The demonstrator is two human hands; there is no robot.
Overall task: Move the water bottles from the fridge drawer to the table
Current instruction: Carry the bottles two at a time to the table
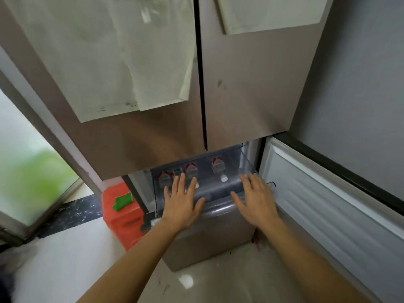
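1. Tall bronze-brown metal fridge (240, 95), two upper doors closed, pale paper sheets (131, 62) stuck on them.
2. Lower fridge door with ribbed white liner (328, 204), swung open to my right.
3. Clear grey-tinted plastic fridge drawer (220, 190), pulled out under the upper doors and open at the top.
4. Orange-red plastic box (124, 215) on the floor left of the drawer, a green piece lying on it.
5. My left grip (182, 202): open, fingers spread flat, holding nothing. It hung over the drawer's left front.
6. My right grip (255, 200): likewise open and empty, at the drawer's right front corner.
7. Clear plastic water bottles with red-and-white labels (191, 169), four countable, all in the drawer. None had reached the worktop, which was out of view. Three sat crowded at the left, directly ahead of my left fingertips. One (218, 165) sat apart, between my two grips. They appeared to lie with the long axis running front to back and the white caps (223, 178) toward me, though blur left that uncertain.

Judgement: my left grip was nearer the cluster, and the reach was forward and down into the drawer.
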